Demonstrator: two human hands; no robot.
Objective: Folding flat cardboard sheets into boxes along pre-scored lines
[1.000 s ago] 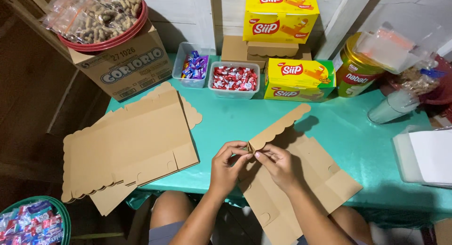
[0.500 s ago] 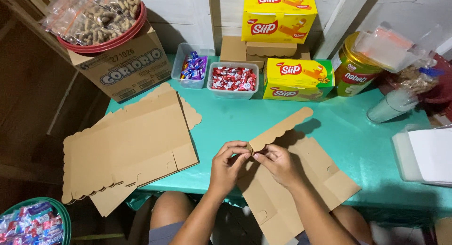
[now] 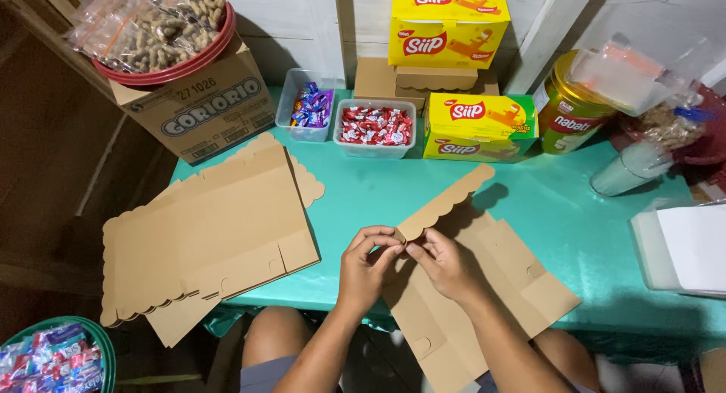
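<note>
My left hand (image 3: pixel 368 263) and right hand (image 3: pixel 445 263) both pinch the near end of the scalloped flap (image 3: pixel 444 202) of the flat brown box blank (image 3: pixel 476 287), which lies at the near edge of the green table (image 3: pixel 363 189) and hangs partly over my lap. If I press unevenly, I judge the fold could crease off its score line or the scallops tear. To my left the stack of blanks (image 3: pixel 204 234) crowds the edge; ahead, open green surface lies before the candy tubs (image 3: pixel 376 127).

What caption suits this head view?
Both hands, left and right, pinch a scalloped cardboard flap above a green table.
</note>
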